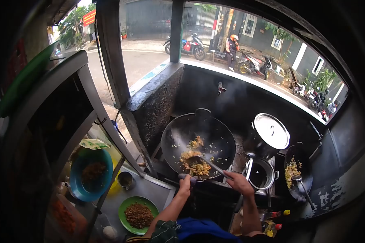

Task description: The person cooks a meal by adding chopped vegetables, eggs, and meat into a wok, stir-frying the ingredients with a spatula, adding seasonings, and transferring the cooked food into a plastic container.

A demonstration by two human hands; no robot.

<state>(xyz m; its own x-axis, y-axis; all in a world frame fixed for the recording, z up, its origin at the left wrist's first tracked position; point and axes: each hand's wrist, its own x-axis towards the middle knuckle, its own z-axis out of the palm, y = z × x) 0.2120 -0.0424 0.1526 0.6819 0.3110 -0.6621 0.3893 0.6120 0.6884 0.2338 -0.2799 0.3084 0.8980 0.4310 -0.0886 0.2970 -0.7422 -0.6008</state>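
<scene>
A large dark wok sits on the stove before me, with steam over it. Chopped, browned food lies in its near part, with bits scattered up the sides. My left hand is closed round a greyish cloth at the wok's near rim; the wok handle beneath it is hidden. In my right hand is the handle of a metal cooking ladle, which slants down to the left. Its head rests among the food and is partly covered.
Right of the wok stand a lidded pot, a small saucepan and a second wok with food. At left are a green plate of brown crumbly food and a blue bowl. Bottles stand at lower right.
</scene>
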